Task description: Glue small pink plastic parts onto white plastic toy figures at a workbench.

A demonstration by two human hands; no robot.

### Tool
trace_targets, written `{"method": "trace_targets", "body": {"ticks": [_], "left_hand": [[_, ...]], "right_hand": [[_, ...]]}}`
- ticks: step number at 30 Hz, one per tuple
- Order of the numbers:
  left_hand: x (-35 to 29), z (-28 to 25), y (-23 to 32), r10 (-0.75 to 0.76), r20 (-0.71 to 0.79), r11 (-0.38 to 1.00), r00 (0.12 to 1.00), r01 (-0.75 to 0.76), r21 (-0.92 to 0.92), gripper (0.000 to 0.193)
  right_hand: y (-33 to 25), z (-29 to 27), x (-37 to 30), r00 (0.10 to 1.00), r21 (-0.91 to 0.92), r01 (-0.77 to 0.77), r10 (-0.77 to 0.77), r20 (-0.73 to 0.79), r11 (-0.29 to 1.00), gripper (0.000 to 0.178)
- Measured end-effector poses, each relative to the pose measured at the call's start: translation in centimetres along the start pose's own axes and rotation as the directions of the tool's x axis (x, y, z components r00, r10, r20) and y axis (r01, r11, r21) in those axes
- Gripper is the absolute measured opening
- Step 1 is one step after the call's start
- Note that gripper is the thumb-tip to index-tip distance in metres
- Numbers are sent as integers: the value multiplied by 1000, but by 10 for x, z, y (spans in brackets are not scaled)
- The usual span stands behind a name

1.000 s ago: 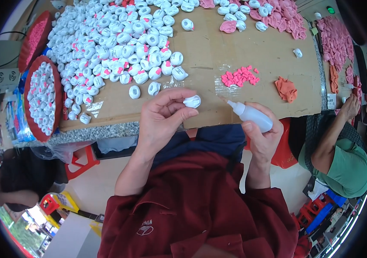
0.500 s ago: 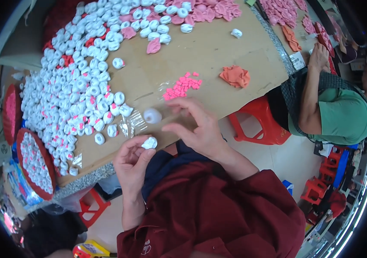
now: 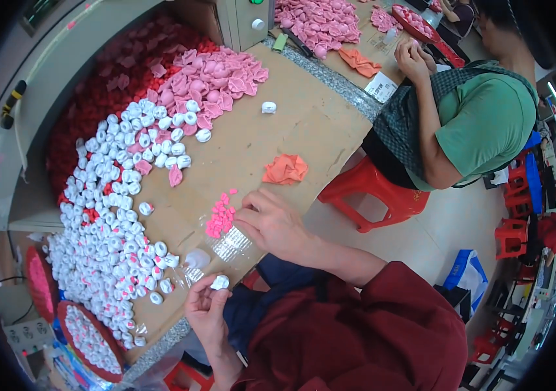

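Right hand (image 3: 274, 225), moved from beside the bottle (image 3: 198, 259) to pink pieces (image 3: 219, 219) at its nine o'clock, has a bunched grip, hold unclear, while the left hand (image 3: 207, 310) pinches a white piece (image 3: 220, 282).

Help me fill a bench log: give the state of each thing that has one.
White piece: held in the left hand
Right hand: fingers bent, grip unclear
Bottle: on the cardboard, unheld
Pink bits: loosely piled
Orange cloth: crumpled
Red tray: filled with white pieces
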State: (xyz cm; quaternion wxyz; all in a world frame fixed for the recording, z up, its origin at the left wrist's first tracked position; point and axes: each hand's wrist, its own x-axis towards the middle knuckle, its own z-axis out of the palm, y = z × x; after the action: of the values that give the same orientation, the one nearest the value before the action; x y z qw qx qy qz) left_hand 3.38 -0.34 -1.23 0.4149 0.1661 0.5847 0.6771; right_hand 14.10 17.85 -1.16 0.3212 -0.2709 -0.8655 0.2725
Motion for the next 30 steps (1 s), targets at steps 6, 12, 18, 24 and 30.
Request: {"method": "trace_targets", "body": {"ticks": [6,12,18,24,30], "left_hand": [[-4,-3,5,8,-25,1000,1000,-8,-1,26],[8,11,5,-16,-14,996,1000,14,-87,28],[11,26,7,15,9,981,1000,-13,-194,29],[6,22,-2,49,18,988,999,-46,-150,28],[5,23,-4,75,16,984,997,-71,-165,29]], "right_hand": [[2,5,7,996,-11,88,-88,7,996,19],[-7,-11,-2,934,739,-334,310,177,586,8],[-20,-13,-11,827,758,-549,364,429,352,10],[-32,-6,-25,855,787,-511,295,426,347,11],[-33,-4,-31,934,629,-349,199,298,695,12]]}}
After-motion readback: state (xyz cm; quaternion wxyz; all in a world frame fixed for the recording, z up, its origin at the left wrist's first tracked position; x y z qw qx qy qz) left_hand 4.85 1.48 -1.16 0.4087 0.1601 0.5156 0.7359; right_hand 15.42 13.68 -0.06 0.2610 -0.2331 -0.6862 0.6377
